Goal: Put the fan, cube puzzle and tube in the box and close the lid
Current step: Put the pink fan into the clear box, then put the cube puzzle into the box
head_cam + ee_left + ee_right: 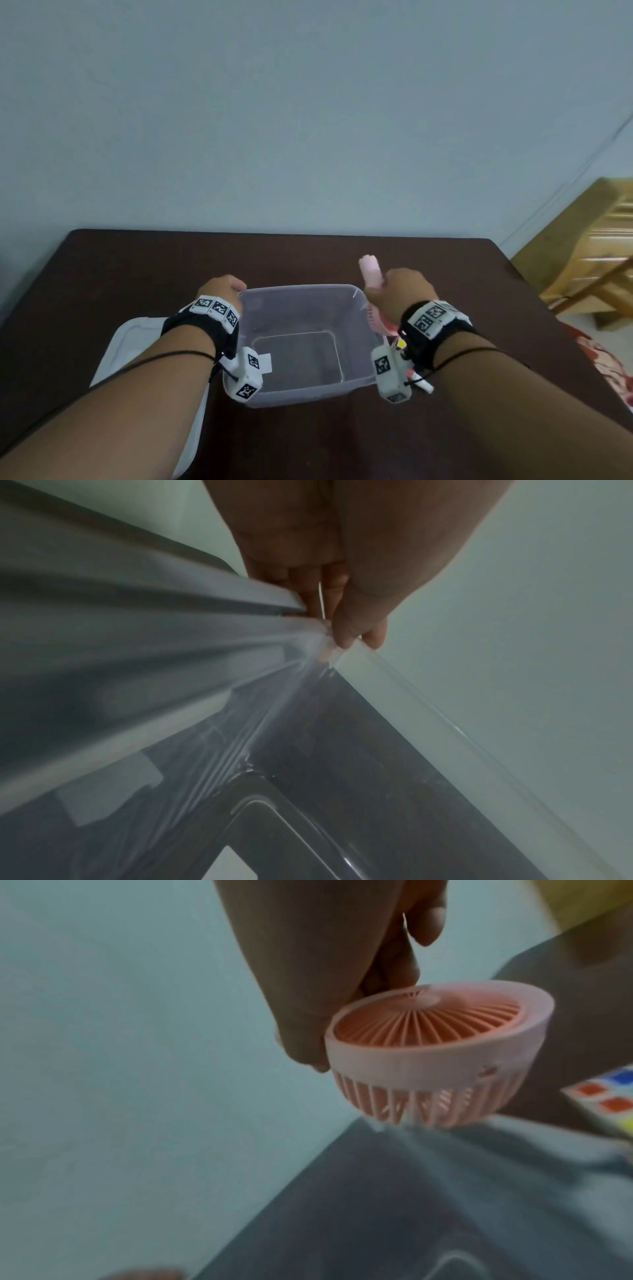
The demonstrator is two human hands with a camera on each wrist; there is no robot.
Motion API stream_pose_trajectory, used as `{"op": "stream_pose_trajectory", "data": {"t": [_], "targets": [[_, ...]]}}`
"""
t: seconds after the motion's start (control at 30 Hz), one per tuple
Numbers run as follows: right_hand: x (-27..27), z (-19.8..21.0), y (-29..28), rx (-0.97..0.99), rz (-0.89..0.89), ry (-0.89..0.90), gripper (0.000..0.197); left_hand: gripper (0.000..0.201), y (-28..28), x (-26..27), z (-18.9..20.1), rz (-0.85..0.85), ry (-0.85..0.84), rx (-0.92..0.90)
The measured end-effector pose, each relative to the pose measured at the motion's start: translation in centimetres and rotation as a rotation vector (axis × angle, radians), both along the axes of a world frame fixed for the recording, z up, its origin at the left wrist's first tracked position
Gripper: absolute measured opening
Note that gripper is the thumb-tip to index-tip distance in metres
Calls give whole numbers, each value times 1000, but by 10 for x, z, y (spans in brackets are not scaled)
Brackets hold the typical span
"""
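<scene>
A clear plastic box (298,287) stands open on the dark table (308,253). My left hand (234,287) pinches the box's far left corner; the left wrist view shows its fingers (342,631) curled over the rim (394,674). My right hand (380,284) grips the pink fan (370,270) by its handle, round head hanging down at the box's right rim. In the right wrist view the fan head (428,1053) hovers just above the box (445,1191). The cube puzzle (400,343) (613,1099) and the white tube (423,380) lie right of the box, mostly hidden under my right wrist.
The white lid (137,337) lies flat on the table left of the box, partly under my left forearm. A pale wall rises behind the table. Wooden furniture (589,246) stands off the table's right side.
</scene>
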State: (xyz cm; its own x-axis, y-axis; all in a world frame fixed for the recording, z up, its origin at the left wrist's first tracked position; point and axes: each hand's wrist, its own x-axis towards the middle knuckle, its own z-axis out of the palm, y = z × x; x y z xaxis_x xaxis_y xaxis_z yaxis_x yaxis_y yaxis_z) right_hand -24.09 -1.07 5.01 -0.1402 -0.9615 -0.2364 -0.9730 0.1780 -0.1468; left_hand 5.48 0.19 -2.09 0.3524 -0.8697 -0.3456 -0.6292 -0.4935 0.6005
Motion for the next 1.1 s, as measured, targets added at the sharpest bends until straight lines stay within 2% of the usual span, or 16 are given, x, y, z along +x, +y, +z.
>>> {"op": "stream_pose_trajectory", "data": {"t": [0.1,0.2,0.33,0.43,0.57,0.7,0.8,0.87,0.97,1.03,1.1], "targets": [[61,9,-8,94,261,-36,36,31,-1,3,5,-16,53,29],[113,-2,-7,219,422,-16,38,35,3,8,5,-35,85,10],[157,-33,2,394,560,88,36,43,7,15,1,-81,91,-31],[175,-51,6,480,695,201,26,40,8,18,-5,-101,129,-58],[191,-60,-5,584,762,345,48,38,6,18,-8,-137,107,-75],[187,-72,-11,602,679,300,38,34,3,18,-14,-89,100,-92],[186,-87,-22,614,579,167,35,41,1,20,-15,-129,88,-48],[175,-82,-31,575,510,78,32,41,0,17,-15,-114,56,-44],[120,-42,-35,307,317,-158,29,35,0,9,-11,-84,-33,-50],[65,-22,-36,160,110,-329,32,34,-1,6,-11,-98,-67,-35],[12,-21,-43,60,-78,-380,35,31,-2,4,-10,-90,-90,-36]]}}
